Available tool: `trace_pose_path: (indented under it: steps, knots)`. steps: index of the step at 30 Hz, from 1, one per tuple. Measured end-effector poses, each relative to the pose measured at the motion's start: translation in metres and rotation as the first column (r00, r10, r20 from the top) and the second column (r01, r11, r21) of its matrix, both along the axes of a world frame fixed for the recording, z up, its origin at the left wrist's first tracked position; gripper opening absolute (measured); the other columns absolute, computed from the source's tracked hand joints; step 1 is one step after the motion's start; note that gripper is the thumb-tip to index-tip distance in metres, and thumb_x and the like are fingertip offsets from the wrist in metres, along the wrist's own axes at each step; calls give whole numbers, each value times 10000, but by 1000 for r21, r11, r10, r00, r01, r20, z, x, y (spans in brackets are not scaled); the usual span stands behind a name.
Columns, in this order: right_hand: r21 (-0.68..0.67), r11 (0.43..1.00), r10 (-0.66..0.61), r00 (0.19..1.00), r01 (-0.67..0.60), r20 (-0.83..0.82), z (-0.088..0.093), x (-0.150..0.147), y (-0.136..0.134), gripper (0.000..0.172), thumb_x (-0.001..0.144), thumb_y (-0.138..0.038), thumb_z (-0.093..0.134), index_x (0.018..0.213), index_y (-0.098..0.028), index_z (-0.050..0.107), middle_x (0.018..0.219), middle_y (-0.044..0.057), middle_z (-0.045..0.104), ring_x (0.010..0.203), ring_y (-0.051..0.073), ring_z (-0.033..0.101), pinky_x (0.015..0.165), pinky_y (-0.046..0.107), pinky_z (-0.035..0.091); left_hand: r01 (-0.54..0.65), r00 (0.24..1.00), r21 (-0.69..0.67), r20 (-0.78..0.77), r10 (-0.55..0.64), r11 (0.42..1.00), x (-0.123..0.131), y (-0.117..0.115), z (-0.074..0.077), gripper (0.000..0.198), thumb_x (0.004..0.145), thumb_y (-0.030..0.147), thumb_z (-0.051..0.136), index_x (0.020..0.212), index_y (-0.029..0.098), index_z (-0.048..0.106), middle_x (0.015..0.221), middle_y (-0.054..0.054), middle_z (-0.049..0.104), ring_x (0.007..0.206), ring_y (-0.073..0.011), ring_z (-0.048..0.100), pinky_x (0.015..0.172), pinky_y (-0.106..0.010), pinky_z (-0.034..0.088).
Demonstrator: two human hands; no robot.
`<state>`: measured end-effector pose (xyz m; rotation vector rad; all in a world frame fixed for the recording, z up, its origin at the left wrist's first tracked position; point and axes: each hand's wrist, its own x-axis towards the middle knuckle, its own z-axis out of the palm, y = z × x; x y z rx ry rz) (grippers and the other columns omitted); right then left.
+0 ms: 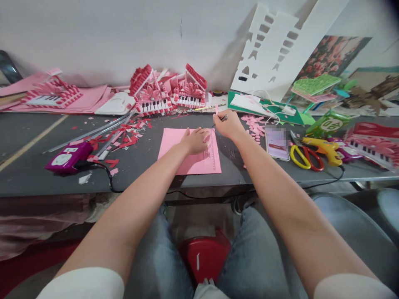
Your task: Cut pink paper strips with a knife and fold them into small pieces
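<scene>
A pink paper sheet (187,151) lies on the dark table in front of me. Along the sheet's right edge runs a clear ruler (212,154). My left hand (196,140) rests flat on the sheet and presses the ruler down, fingers stretched. At the top end of the ruler my right hand (227,123) is closed in a pinch around a small thin tool (223,118), with a short pink strip (216,109) standing just beside the fingers.
Red and pink scraps (124,135) and a purple power strip (67,156) lie to the left. Paper piano models (170,93) stand at the back. A phone (277,143), yellow-red scissors (304,157) and a yellow glue gun (324,149) lie to the right.
</scene>
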<state>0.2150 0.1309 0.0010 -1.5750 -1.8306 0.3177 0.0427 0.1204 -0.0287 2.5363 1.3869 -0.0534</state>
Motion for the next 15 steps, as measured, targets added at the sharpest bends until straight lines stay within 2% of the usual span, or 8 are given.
trace_pose_path:
  steps: [9,15]
  knots:
    - [36,999,25,999,-26,34,-9,-1,6,402,959,-252,544,593,-241,378,569,-7,346,639,169,303,650,324,311,11,1000,4,-3,-11,1000,0,-1,3,656,1000,318,379,1653,265,336,1776,-24,276,1657,-290,176,1308,-687,91]
    - [56,997,45,997,-49,68,-9,-1,2,411,959,-235,518,590,-243,336,565,-6,338,634,166,314,642,327,299,5,1000,6,-9,-4,1000,0,-3,4,648,1010,329,369,1653,262,331,1776,-39,277,1656,-287,183,1310,-682,91]
